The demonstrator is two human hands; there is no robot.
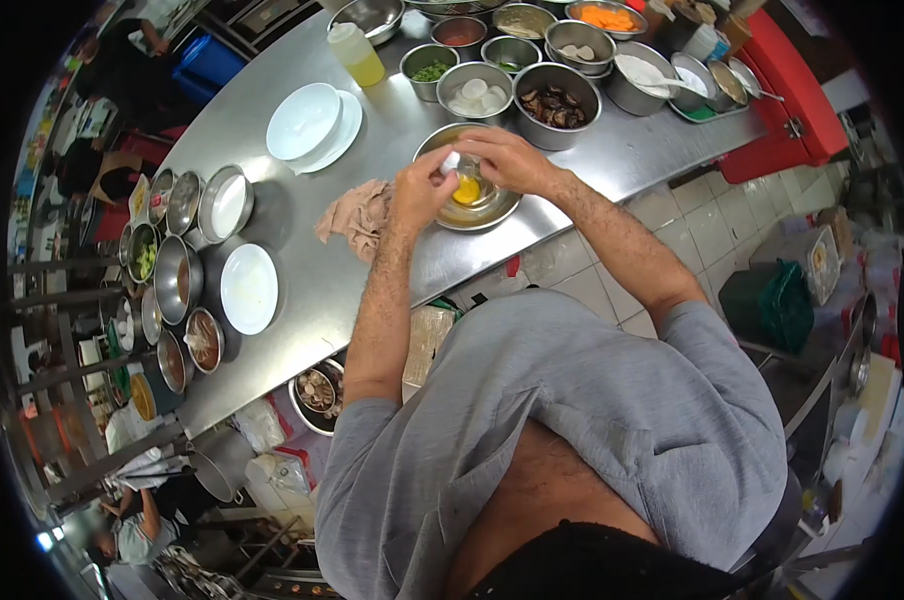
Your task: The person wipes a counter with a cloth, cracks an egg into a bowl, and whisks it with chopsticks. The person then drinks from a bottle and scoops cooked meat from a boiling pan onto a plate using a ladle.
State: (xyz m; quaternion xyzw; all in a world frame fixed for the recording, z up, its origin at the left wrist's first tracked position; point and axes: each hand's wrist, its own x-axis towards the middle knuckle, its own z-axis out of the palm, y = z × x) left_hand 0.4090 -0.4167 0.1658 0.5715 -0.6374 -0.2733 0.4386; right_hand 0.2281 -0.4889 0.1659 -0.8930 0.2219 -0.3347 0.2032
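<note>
Both hands are over a metal bowl point(477, 217) near the steel table's front edge. Inside the bowl lies a yellow egg yolk point(467, 189). My left hand point(424, 187) is closed around a white eggshell point(451, 161) above the bowl's left side. My right hand point(507, 160) reaches over the bowl's back right side, its fingers bent toward the shell; what its fingertips hold, if anything, is hidden. A crumpled brown cloth point(359, 215) lies just left of the bowl.
Behind the bowl stand metal bowls of white slices point(477, 98) and dark pieces point(557, 107). An oil bottle point(356, 55) and white plates point(305, 122) are at the back left. More bowls point(179, 280) line the left side, with people beyond. A red container point(782, 90) stands right.
</note>
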